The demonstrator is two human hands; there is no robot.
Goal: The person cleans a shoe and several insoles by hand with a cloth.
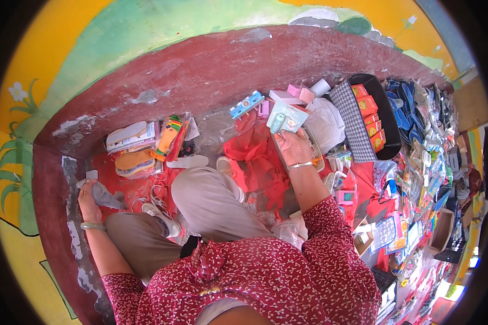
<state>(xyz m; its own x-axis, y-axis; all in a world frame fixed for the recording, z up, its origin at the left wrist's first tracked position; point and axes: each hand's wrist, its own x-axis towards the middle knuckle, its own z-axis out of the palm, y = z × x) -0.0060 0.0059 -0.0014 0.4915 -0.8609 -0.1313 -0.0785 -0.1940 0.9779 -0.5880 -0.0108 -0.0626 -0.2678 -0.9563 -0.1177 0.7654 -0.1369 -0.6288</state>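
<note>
My right hand (293, 148), with a thin bracelet at its wrist, is closed on the lower edge of a pale blue carded package (294, 116). A small teal item (277, 122) shows on its left part. The package is raised above a cream plastic basket (315, 146) and a crumpled red plastic sheet (255, 157). By the left wall, my left hand (88, 203) has curled fingers around the edge of a grey crumpled bag (106, 195); the fingertips are partly hidden. A small white card (91, 175) shows just beyond those fingers.
Packed insoles (134, 160) are stacked at the left on red plastic. Pink boxes (287, 97), a blue-and-white box (246, 104) and a white bag (326, 124) stand by the wall. A patterned bin (348, 116) holds orange boxes. Many packaged goods (417, 162) spread along the right.
</note>
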